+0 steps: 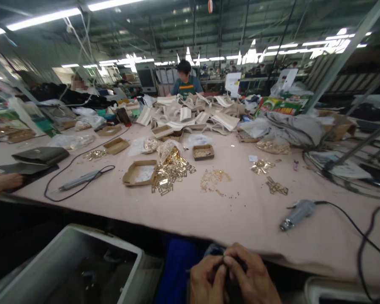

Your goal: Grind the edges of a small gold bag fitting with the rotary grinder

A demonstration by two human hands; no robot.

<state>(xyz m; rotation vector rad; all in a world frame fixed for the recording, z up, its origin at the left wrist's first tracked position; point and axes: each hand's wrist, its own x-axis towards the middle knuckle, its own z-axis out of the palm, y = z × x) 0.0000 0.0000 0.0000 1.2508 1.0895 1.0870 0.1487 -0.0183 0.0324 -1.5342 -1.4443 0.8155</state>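
Observation:
Both my hands are at the bottom edge, below the near edge of the pink-covered table (209, 211). My left hand (206, 280) and my right hand (251, 276) are pressed together around a small dark object (232, 283) that is mostly hidden by the fingers. I cannot tell what it is. On the table in front lie a pile of gold metal buckles (171, 171), scattered small gold parts (213, 179) and a grey electric screwdriver (296, 214) with a black cord.
A grey bin (66, 266) stands at lower left. Cardboard trays (139, 172), a second corded tool (79, 180), dark leather pieces (39, 155) and white bag parts (190, 114) cover the table. Another person's hand (3, 182) rests at left; two persons sit at the far side.

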